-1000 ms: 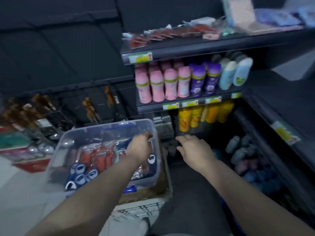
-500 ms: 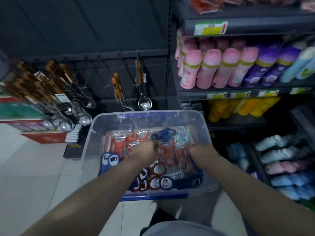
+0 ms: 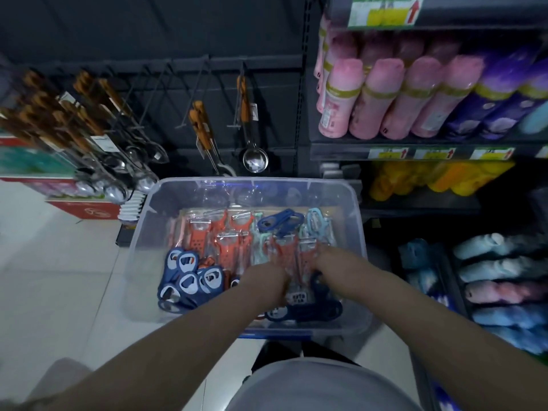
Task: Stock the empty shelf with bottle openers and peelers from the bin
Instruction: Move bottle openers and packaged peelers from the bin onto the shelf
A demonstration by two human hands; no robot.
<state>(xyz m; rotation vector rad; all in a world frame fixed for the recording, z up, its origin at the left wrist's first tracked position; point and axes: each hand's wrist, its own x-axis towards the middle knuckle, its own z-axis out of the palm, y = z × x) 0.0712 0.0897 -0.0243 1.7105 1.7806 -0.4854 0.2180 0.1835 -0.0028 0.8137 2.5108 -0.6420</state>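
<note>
Packaged orange peelers (image 3: 228, 247) and blue bottle openers (image 3: 189, 280) are being held loose in a clear plastic bin (image 3: 142, 232), while pink bottles (image 3: 382, 99) are being carried in a row on a dark shelf (image 3: 335, 151) to its right, above pale floor tiles (image 3: 59, 277).

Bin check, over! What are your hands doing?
Left hand and right hand down in bin, fingers hidden among orange peelers. Blue bottle openers heaped left. Nothing blocking.

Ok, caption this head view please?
Left hand and right hand reach into a clear bin of orange peelers and blue bottle openers.
</note>
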